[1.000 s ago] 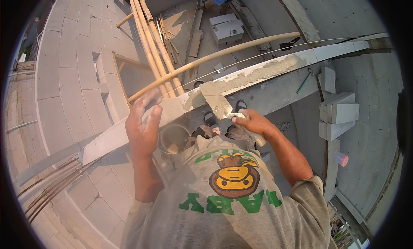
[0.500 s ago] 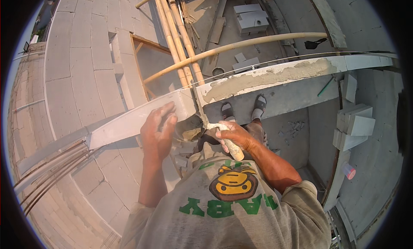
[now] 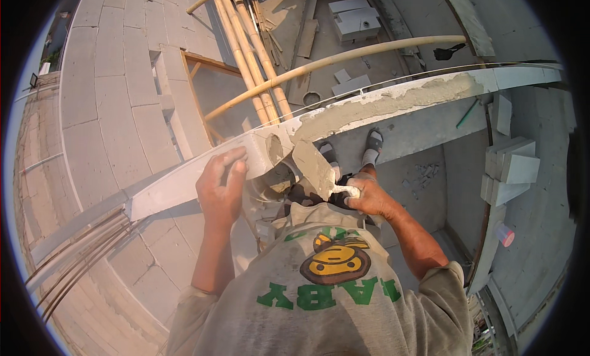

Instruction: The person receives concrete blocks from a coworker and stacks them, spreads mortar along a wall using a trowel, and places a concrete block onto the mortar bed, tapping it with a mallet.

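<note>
My right hand (image 3: pixel 367 195) is closed round the handle of a mortar-caked trowel (image 3: pixel 313 169), whose broad blade faces up, tilted toward the wall. My left hand (image 3: pixel 219 190) has thumb and fingers apart, its fingertips against a long white block (image 3: pixel 184 179) on the wall top. A round smear of wet mortar (image 3: pixel 275 147) sits at the right end of that block. From just beyond a narrow gap, a thick bed of mortar (image 3: pixel 393 105) runs right along the top of the wall. A bucket (image 3: pixel 270 182), partly hidden, stands below between my hands.
A taut string (image 3: pixel 424 79) follows the wall's far edge. Bamboo poles (image 3: pixel 249 61) lean and cross beyond it. Loose white blocks (image 3: pixel 356 21) lie on the far floor, and more are stacked (image 3: pixel 513 168) at right. Bent steel bars (image 3: pixel 80 267) stick out at left.
The trowel has come away from the block's end, its blade turning from edge-on to face-up. My right hand has moved right; the mortar smear on the block now shows. My left hand shifted slightly left.
</note>
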`<action>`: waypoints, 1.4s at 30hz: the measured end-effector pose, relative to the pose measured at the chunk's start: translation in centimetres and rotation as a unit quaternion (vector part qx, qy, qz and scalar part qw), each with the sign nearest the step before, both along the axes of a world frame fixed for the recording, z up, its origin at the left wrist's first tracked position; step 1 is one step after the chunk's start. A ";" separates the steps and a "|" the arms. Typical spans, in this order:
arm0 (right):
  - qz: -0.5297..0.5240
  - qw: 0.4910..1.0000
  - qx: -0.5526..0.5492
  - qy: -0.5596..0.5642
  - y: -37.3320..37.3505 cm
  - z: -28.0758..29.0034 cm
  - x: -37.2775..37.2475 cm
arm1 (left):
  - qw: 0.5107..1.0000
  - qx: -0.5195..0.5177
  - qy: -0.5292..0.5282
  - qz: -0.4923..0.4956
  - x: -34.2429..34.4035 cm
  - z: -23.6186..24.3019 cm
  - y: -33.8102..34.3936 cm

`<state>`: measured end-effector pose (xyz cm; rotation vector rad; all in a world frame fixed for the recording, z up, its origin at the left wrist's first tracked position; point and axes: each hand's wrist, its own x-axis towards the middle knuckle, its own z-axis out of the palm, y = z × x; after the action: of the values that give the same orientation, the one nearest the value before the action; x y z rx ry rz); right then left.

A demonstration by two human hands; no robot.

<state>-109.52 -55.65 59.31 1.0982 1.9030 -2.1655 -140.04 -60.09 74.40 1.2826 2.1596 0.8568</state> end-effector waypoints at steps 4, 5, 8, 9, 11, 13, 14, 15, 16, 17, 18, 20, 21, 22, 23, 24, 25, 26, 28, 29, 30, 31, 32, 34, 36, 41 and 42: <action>-0.195 0.942 -0.265 0.071 1.5 1.6 -4.4 | 1.000 0.022 0.001 0.010 0.2 -0.7 -0.4; -0.220 0.933 -0.273 0.077 1.7 1.5 -6.0 | 0.999 0.031 0.014 0.005 0.3 -0.8 -0.4; -0.244 0.919 -0.292 0.100 1.1 0.5 -10.4 | 0.999 0.030 0.023 0.004 0.6 -0.5 -0.3; -0.243 0.914 -0.301 0.117 0.9 0.2 -10.9 | 0.999 0.022 0.021 0.008 0.7 -0.3 -0.2; -0.210 0.923 -0.300 0.115 1.0 0.2 -10.6 | 0.998 0.034 0.052 -0.003 0.7 -0.5 -0.2; -0.132 0.948 -0.278 0.086 1.1 -0.4 -9.2 | 0.996 0.044 0.081 -0.015 0.8 -0.6 -0.5; -0.134 0.947 -0.278 0.085 0.7 -0.6 -8.2 | 0.996 0.046 0.080 -0.016 0.8 -0.5 -0.5; -0.096 0.956 -0.271 0.061 0.0 -0.5 -7.0 | 0.996 0.048 0.078 -0.017 0.7 -0.3 -0.5; -0.055 0.963 -0.261 0.040 -0.4 -0.5 -5.7 | 0.996 0.050 0.079 -0.016 0.9 -0.2 -0.2; -0.033 0.968 -0.250 -0.002 -0.7 -0.4 -3.9 | 0.998 0.030 0.061 0.000 1.1 -0.1 0.1; -0.012 0.970 -0.240 -0.043 -1.0 -0.3 -2.0 | 0.999 0.011 0.044 0.014 1.2 0.1 0.2; 0.081 0.985 -0.117 -0.098 -0.8 0.9 1.1 | 0.997 0.034 0.062 0.001 0.9 -0.4 0.0; 0.079 0.985 -0.116 -0.097 -0.9 1.6 1.3 | 0.995 0.055 0.079 -0.012 0.8 -0.6 -0.1; 0.049 0.993 -0.005 -0.107 -1.2 2.4 1.6 | 0.995 0.056 0.078 -0.015 0.8 -0.6 -0.2; 0.019 0.988 0.106 -0.115 -1.4 2.7 1.9 | 0.996 0.052 0.078 -0.006 0.8 -0.5 -0.3; 0.018 0.988 0.105 -0.115 -1.7 2.5 1.6 | 0.996 0.048 0.079 0.003 0.8 -0.5 -0.4; -0.072 0.979 0.187 -0.044 -2.0 2.1 0.9 | 0.996 0.048 0.078 0.000 0.9 -0.5 -0.3; -0.158 0.951 0.265 0.030 -1.6 2.4 -0.6 | 0.995 0.050 0.084 -0.002 0.7 -0.7 -0.4; -0.158 0.985 0.070 0.020 -1.0 3.5 -3.1 | 0.994 0.051 0.092 -0.004 0.6 -0.7 -0.4; -0.210 0.975 -0.056 0.049 -1.4 2.8 -4.3 | 0.994 0.052 0.096 -0.012 0.8 -0.6 -0.2; -0.258 0.946 -0.181 0.079 -1.9 2.0 -5.7 | 0.993 0.054 0.099 -0.020 1.0 -0.5 0.0; -0.267 0.960 -0.074 0.051 -2.5 1.3 -7.7 | 0.993 0.054 0.101 -0.021 1.1 -0.6 0.2; -0.273 0.961 0.033 0.022 -3.5 0.6 -9.6 | 0.993 0.060 0.099 -0.025 1.1 -0.8 0.2; -0.296 0.952 0.055 0.060 -5.3 -0.6 -12.6 | 0.993 0.063 0.100 -0.027 0.9 -0.8 -0.1; -0.281 0.953 0.081 0.074 -6.7 -0.8 -14.6 | 0.994 0.064 0.084 -0.028 0.7 -1.2 -0.4; -0.221 0.940 0.239 0.106 -11.9 -3.6 -17.4 | 0.994 0.070 0.081 -0.013 0.8 -1.7 -0.8; -0.185 0.947 0.256 0.062 -12.5 -4.0 -17.3 | 0.995 0.062 0.082 -0.010 0.9 -1.8 -0.8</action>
<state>-126.81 -68.13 55.28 1.5407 2.5956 -1.9812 -139.19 -60.90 72.56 1.4801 2.2440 0.9185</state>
